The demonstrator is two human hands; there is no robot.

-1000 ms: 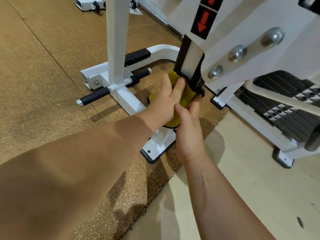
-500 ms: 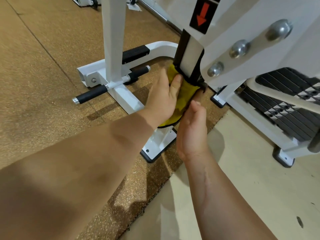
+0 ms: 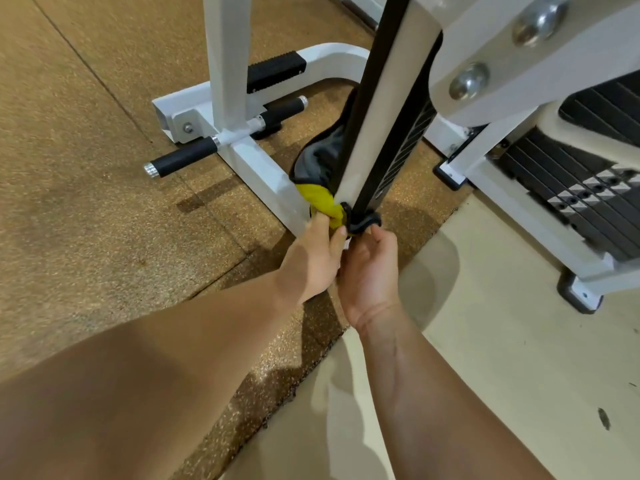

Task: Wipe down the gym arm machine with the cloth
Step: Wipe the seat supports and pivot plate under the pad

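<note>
Over cork floor (image 3: 86, 168), left hand (image 3: 313, 258) and right hand (image 3: 369, 268) seemingly pinch cloth (image 3: 323, 199).

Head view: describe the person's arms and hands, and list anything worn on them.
The left forearm and right forearm are bare, with no sleeve in view. The left hand and right hand wear no gloves, and no watch, band or ring shows.

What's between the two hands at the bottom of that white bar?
The head view shows the cloth, yellow and grey, wrapped round the lower end of the white bar; the left hand and the right hand each grip a part of it.
</note>
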